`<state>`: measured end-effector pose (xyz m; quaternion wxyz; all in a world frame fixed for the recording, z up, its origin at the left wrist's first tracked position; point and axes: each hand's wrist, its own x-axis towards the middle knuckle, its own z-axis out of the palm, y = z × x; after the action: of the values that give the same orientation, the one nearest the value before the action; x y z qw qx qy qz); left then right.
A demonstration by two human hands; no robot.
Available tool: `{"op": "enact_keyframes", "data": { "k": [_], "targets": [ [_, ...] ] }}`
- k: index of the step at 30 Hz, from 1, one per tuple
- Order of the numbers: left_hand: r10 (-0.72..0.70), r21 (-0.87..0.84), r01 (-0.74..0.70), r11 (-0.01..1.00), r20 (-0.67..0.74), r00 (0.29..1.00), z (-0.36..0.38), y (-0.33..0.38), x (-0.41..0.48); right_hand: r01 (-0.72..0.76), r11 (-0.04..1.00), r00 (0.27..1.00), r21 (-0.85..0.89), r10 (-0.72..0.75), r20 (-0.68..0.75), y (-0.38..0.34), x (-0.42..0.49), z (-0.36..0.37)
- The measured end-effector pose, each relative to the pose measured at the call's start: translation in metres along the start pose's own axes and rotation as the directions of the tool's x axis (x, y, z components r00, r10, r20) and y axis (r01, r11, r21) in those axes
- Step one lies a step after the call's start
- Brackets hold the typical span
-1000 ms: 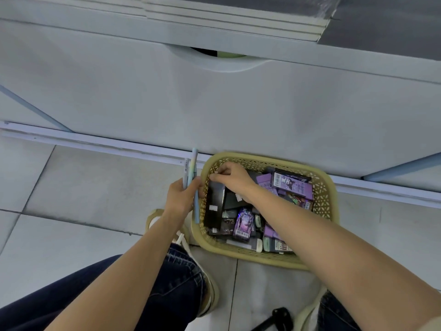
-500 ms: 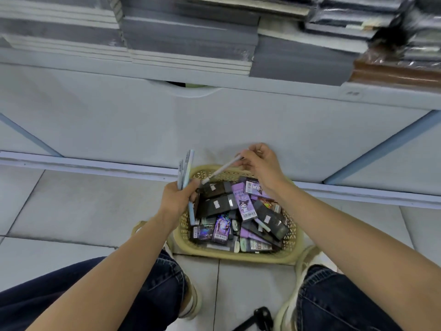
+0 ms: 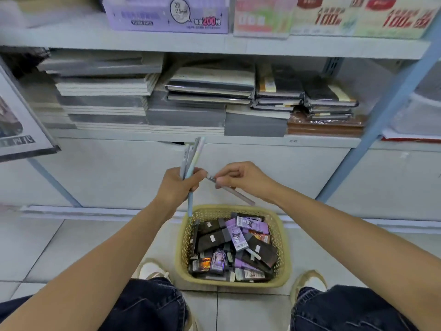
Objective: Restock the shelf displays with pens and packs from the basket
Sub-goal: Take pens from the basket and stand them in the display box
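The person crouches facing a low shelf unit, knees in dark jeans (image 3: 148, 304) at either side of a yellow basket (image 3: 283, 247). The basket stands on the tiled floor (image 3: 71, 247), between the person's shoes and close to the white base panel of the shelf (image 3: 238, 44).

Left hand (image 3: 179, 185): fingers curled round a bundle of pens (image 3: 193, 156), gripping it at mid-length. The bundle stands near upright with a slight lean to the right. One light blue pen runs out below the fist, above the basket's near-left corner.

Right hand (image 3: 241, 179): thumb and fingers pinch a single grey pen (image 3: 238, 194) near its forward end. This pen slants down to the right beneath the palm. Its forward end lies just beside the left thumb; whether the two touch cannot be told.

Both hands are held above the basket, in front of the shelf's lower edge.

Basket contents: a loose heap of packs. Purple packs (image 3: 236, 235) lie toward the far right and middle, dark packs (image 3: 212, 240) to the left, and further small packs along the near side.

The shelf behind carries stacked notebooks (image 3: 107, 91). The tier above carries printed display boxes (image 3: 167, 17), blurred.
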<state>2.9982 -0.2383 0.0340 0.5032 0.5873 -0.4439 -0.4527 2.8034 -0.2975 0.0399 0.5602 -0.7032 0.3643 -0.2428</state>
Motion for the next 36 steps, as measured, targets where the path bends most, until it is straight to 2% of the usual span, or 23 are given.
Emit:
{"op": "enact_keyframes", "data": {
  "k": [3, 7, 11, 14, 18, 20, 22, 27, 32, 36],
  "targets": [
    [0.123, 0.047, -0.125, 0.991, 0.047, 0.991, 0.006, 0.042, -0.002, 0.146, 0.986, 0.986, -0.086, -0.152, -0.068, -0.041, -0.002, -0.007],
    [0.209, 0.041, -0.211, 0.977, 0.035, 0.977, 0.008, 0.107, 0.000, 0.232, 0.949, 0.964, -0.214, -0.253, -0.079, -0.095, -0.012, -0.031],
    [0.293, -0.040, -0.291, 0.956, 0.046, 0.955, 0.009, 0.179, 0.004, 0.352, 0.913, 0.902, -0.206, -0.390, -0.188, -0.156, -0.024, -0.060],
    [0.353, -0.048, -0.350, 0.935, 0.083, 0.932, 0.007, 0.225, 0.008, 0.464, 0.873, 0.804, -0.149, -0.486, -0.342, -0.206, -0.029, -0.083],
    [0.433, -0.063, -0.428, 0.902, 0.138, 0.891, 0.004, 0.261, 0.018, 0.603, 0.775, 0.588, -0.190, -0.592, -0.550, -0.266, -0.029, -0.113],
    [0.468, -0.087, -0.460, 0.884, 0.144, 0.872, 0.004, 0.270, 0.022, 0.629, 0.741, 0.496, -0.236, -0.616, -0.611, -0.287, -0.027, -0.126],
    [0.493, -0.083, -0.486, 0.870, 0.131, 0.860, 0.005, 0.276, 0.026, 0.621, 0.727, 0.452, -0.291, -0.636, -0.625, -0.299, -0.022, -0.135],
    [0.488, -0.079, -0.485, 0.871, 0.030, 0.872, 0.008, 0.281, 0.037, 0.554, 0.727, 0.450, -0.406, -0.672, -0.588, -0.305, -0.002, -0.147],
    [0.445, -0.115, -0.443, 0.889, -0.012, 0.895, 0.010, 0.285, 0.046, 0.443, 0.752, 0.523, -0.488, -0.659, -0.541, -0.300, 0.023, -0.152],
    [0.425, -0.116, -0.426, 0.897, -0.039, 0.904, 0.011, 0.287, 0.056, 0.355, 0.726, 0.607, -0.589, -0.658, -0.446, -0.295, 0.039, -0.157]
  ]
}}
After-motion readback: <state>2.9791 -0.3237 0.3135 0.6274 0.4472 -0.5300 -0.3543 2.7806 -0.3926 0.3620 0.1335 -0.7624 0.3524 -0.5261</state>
